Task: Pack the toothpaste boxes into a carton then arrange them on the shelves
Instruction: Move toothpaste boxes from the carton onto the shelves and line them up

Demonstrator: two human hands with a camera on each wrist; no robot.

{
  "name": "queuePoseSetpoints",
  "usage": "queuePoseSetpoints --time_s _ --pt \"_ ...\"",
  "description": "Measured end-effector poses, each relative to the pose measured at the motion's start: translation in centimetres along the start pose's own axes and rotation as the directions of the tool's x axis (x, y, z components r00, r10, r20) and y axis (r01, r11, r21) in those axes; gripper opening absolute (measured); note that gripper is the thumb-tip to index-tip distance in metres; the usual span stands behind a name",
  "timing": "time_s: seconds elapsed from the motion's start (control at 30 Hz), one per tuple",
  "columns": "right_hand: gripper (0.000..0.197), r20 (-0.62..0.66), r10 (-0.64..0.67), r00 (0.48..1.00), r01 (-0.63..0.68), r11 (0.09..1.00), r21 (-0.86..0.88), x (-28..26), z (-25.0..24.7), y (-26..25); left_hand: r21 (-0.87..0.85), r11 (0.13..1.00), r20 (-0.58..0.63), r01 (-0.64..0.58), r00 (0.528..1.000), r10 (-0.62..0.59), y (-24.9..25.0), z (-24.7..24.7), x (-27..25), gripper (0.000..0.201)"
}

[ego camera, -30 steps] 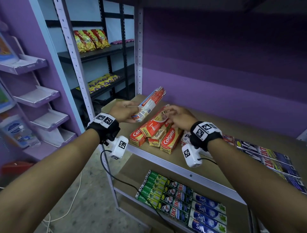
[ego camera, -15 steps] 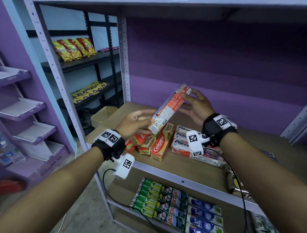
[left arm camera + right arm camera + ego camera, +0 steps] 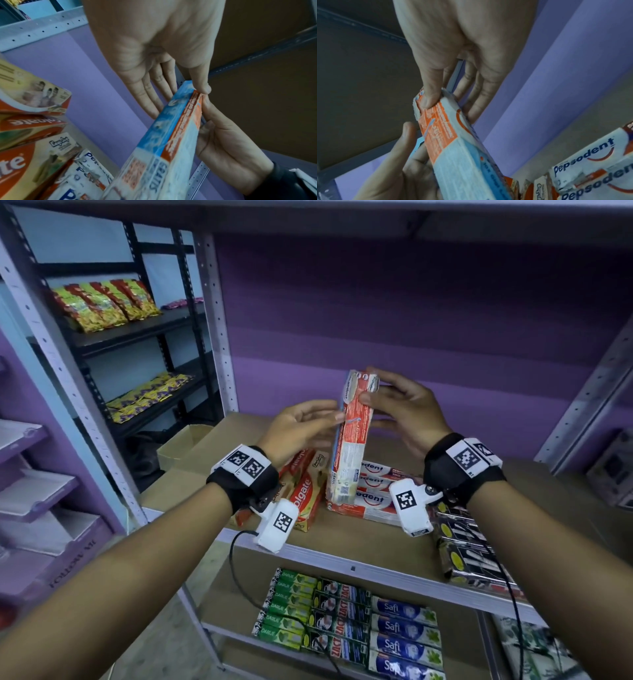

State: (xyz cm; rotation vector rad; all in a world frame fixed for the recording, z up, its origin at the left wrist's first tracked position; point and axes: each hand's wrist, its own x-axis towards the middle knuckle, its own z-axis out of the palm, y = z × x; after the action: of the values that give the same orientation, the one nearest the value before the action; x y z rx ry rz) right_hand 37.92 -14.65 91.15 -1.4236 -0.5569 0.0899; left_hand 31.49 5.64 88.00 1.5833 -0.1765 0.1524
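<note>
Here, above the shelf [image 3: 342,530] (stocked with Colgate boxes [image 3: 303,498] and Pepsodent boxes [image 3: 373,499]), a toothpaste box [image 3: 349,446] is held nearly upright: the left hand [image 3: 294,429] pinches its upper left edge, and the right hand [image 3: 407,412] grips its top end, before the purple wall [image 3: 411,320].

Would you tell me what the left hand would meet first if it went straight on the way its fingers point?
The box: the left hand holds its near edge, fingers pointing across at it. Just beyond, as far as depth shows, is the right hand, gripping the far side.
</note>
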Motion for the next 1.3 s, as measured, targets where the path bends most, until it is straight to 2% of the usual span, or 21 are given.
queuePoseSetpoints --time_s 0.1,0.23,0.4,0.5,0.53,0.6,0.67,0.73,0.8,0.93,1.07,1.13,1.2,1.3 --pt "0.048 0.017 -0.021 1.0 0.022 0.998 -0.052 -0.7 -0.5 -0.3 0.011 1.0 -0.026 -0.011 1.0 0.011 0.5 1.1 0.6 0.059" --pt "0.051 0.016 -0.033 0.999 0.034 0.997 -0.075 -1.6 -1.1 0.0 0.028 1.0 -0.032 -0.009 0.999 0.01 0.3 1.9 1.1 0.048" --pt "0.055 0.064 -0.019 0.998 0.026 0.993 -0.113 -2.5 -2.0 0.3 0.045 0.999 -0.083 -0.018 0.996 0.022 0.0 2.5 1.0 0.056" --pt "0.063 0.161 0.183 0.97 -0.149 0.968 -0.201 -3.6 -3.3 1.0 -0.035 0.999 -0.111 -0.009 0.994 0.005 -0.4 2.7 0.9 0.052" --pt "0.063 0.211 0.266 0.941 -0.195 0.932 -0.306 -4.2 -3.6 1.3 -0.073 0.997 -0.12 -0.004 0.993 -0.005 -0.6 2.6 0.9 0.05" --pt "0.054 0.296 0.394 0.87 -0.188 0.821 -0.539 -5.5 -4.1 2.1 -0.151 0.989 -0.131 0.004 0.991 -0.024 -1.1 2.3 0.7 0.042" --pt "0.042 0.318 0.434 0.843 -0.153 0.76 -0.631 -6.6 -4.2 2.9 -0.231 0.973 -0.118 0.015 0.992 -0.043 -1.5 2.1 0.3 0.031" --pt "0.036 0.29 0.417 0.862 -0.155 0.759 -0.632 -7.2 -4.3 3.2 -0.298 0.954 -0.087 0.031 0.995 -0.059 -1.9 2.0 -0.2 0.028" --pt "0.034 0.271 0.411 0.871 -0.148 0.743 -0.653 -7.5 -4.4 3.2 -0.301 0.953 -0.063 0.033 0.997 -0.054 -2.3 1.8 -0.7 0.035" --pt "0.03 0.245 0.409 0.879 -0.09 0.648 -0.756 -8.3 -5.2 3.1 -0.179 0.983 -0.023 0.034 0.999 -0.039 -3.1 0.2 -1.7 0.056" --pt "0.029 0.252 0.416 0.874 0.022 0.483 -0.875 -9.7 -6.0 2.8 0.098 0.993 0.06 0.064 0.996 -0.07 -4.3 -1.3 -3.2 0.055" --pt "0.028 0.245 0.445 0.861 0.074 0.367 -0.927 -10.4 -6.1 2.8 0.302 0.952 0.124 0.043 0.989 -0.084 -5.1 -1.6 -3.9 0.051" --pt "0.03 0.241 0.474 0.847 0.119 0.274 -0.954 -11.2 -6.2 3.1 0.5 0.866 0.172 0.013 0.978 -0.114 -5.9 -1.5 -4.5 0.049" --pt "0.037 0.229 0.518 0.824 0.152 0.187 -0.97 -12.0 -6.1 3.8 0.653 0.756 0.232 -0.031 0.959 -0.16 -6.7 -1.0 -5.5 0.045"
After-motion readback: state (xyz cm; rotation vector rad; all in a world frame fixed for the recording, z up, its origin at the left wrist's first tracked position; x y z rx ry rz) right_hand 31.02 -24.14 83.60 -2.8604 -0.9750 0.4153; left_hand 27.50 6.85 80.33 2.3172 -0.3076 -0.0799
